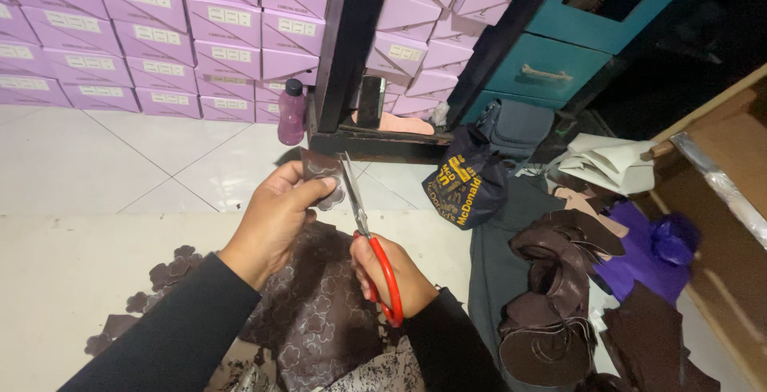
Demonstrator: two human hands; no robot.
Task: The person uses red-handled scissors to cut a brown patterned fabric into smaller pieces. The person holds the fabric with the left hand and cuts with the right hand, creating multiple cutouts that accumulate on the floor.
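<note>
Left hand (pixel 276 216) pinches a small brown leather piece (pixel 321 170) above its fingers; right hand (pixel 391 276) grips red-handled scissors (pixel 359 216), whose blades, just beside the left thumb, risk nicking it.

One scissors (pixel 369 236) — one bottle (pixel 292 112)

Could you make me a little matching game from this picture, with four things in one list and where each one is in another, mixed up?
Things:
1. scissors
2. small brown piece
3. bottle
4. dark bag

Places:
A. standing on the white tiles by the stacked lilac boxes
B. pinched in the left hand
C. on the floor below the teal cabinet
D. held in the right hand

Pairs: 1-D, 2-B, 3-A, 4-C
</note>
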